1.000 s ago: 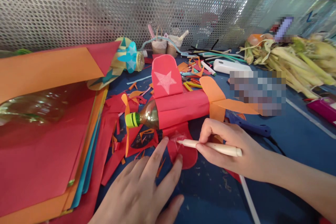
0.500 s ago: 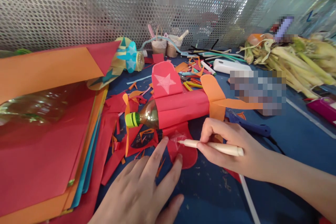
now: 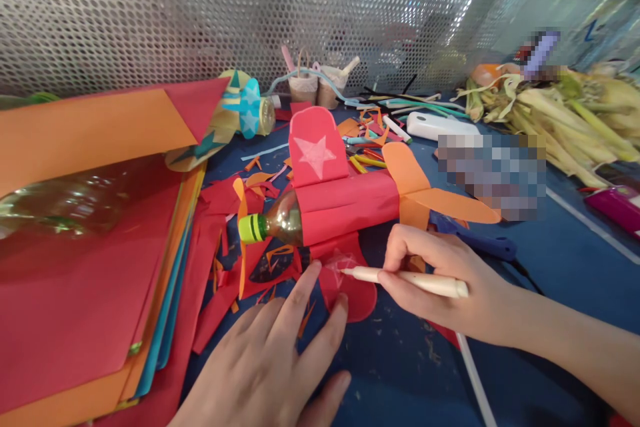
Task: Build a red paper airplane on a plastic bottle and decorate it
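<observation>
A plastic bottle point(image 3: 285, 219) wrapped in red paper lies on its side like a toy plane, with a lime-green cap, an orange propeller and orange tail pieces point(image 3: 407, 170). Its far red wing point(image 3: 316, 147) bears a filled pale star. On the near red wing point(image 3: 357, 300) is a fainter star outline. My right hand point(image 3: 445, 280) is closed around a cream marker pen point(image 3: 415, 279), its tip touching that outline. My left hand point(image 3: 280, 347) lies with fingers spread, two fingertips at the near wing's left edge.
Coloured paper sheets point(image 3: 90, 313) and a clear bottle point(image 3: 65, 203) fill the left. Red scraps point(image 3: 215, 307) surround the plane. A blue glue gun point(image 3: 480, 240) with a cord lies right, behind my right hand. Dried husks point(image 3: 555, 107) and small pots point(image 3: 303, 88) stand at the back.
The marker and my right hand have shifted slightly to the right over the near wing. The far wing and orange tail rocked a little. My left hand stayed in place.
</observation>
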Demonstrator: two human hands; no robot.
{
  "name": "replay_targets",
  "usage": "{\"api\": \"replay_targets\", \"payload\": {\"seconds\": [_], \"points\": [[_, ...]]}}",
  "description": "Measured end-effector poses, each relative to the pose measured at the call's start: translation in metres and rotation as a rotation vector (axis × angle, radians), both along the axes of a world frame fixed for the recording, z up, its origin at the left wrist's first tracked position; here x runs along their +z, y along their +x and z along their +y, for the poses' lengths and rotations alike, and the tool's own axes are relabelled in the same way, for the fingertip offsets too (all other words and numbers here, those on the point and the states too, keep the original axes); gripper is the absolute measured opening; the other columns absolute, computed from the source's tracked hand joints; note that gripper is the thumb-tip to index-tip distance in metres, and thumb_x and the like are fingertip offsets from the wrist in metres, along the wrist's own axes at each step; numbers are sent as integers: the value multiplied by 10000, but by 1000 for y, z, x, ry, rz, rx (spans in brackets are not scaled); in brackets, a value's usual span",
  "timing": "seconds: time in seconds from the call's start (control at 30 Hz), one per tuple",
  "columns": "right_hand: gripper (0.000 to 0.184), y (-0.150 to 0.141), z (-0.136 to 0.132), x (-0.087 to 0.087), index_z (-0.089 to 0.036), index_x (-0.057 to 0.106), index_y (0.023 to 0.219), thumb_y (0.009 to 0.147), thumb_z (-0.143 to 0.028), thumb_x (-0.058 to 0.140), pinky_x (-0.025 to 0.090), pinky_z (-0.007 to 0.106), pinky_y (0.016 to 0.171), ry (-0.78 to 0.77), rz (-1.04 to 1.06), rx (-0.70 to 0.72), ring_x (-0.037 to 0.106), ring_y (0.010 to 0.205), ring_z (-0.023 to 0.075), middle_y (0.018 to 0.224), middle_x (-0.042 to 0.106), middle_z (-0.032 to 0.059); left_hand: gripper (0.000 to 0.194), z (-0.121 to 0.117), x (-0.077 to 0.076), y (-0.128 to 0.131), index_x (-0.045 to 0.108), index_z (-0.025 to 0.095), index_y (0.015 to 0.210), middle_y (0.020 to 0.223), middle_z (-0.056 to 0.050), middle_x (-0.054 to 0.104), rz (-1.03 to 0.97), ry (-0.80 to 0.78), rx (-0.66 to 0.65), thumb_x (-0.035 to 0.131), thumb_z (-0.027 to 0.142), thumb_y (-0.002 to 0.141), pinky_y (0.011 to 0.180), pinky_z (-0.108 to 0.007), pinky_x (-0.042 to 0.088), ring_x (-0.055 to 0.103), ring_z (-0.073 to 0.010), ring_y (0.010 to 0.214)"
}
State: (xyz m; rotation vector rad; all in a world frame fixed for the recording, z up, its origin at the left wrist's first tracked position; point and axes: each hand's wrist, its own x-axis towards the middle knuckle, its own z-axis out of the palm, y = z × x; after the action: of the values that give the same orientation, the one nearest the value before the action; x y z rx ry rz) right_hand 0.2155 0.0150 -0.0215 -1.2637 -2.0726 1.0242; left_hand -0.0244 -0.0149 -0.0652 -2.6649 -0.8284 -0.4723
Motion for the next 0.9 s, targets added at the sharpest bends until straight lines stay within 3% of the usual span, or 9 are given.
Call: {"api": "replay_targets", "payload": {"seconds": [0.7, 0.9], "points": [[143, 0, -1, -1, -205, 444, 770, 864, -218, 551, 320, 163, 427, 21, -21, 2, 409, 474, 52, 635, 488, -66, 364, 2, 3, 1, 581, 178, 1210, 1237, -223, 601, -16, 18, 8, 425, 313, 910, 637, -396, 595, 694, -279, 890], [180, 1, -1, -1, -215, 414, 742, 874, -236, 534, 308, 169, 401, -6, -18, 10, 397, 433, 55, 568, 446, -81, 364, 1, 1, -1, 593, 179, 1196, 1241, -214, 602, -8, -3, 8, 414, 319, 912, 644, -384, 597, 695, -274, 896]]}}
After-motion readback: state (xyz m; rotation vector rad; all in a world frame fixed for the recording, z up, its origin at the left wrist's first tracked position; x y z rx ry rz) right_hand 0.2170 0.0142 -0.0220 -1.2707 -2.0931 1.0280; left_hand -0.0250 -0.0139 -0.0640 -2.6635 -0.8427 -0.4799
